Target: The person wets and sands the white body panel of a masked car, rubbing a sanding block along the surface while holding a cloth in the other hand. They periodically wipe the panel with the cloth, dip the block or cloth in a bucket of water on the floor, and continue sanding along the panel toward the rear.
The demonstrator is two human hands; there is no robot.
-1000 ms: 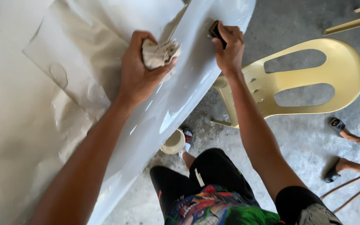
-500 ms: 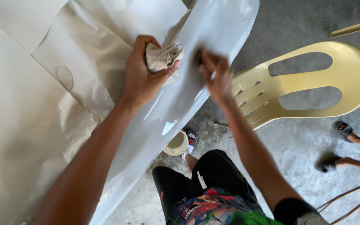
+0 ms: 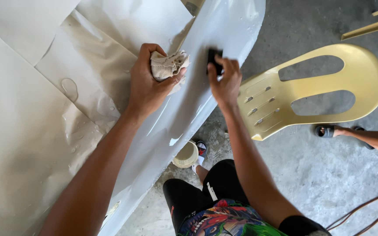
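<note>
panel (image 3: 189, 109), pale grey, glossy and wet, is stretched under both hands and slants down toward the knees. a crumpled rag (image 3: 168, 64) is clenched in the left hand (image 3: 147, 85), which is pressed on the panel. a small dark block (image 3: 214, 60) is pinched flat under the fingertips of the right hand (image 3: 226, 83), just beside the rag. the block is best kept flat, with even pressure, and the water wiped close behind it. masking paper (image 3: 31, 113) lies left of the hands, a yellow chair (image 3: 311, 87) right.

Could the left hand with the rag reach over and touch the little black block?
Probably yes. The left hand grips the rag on the grey panel, close beside the black block under the right hand. Only bare wet panel lies between them.
</note>
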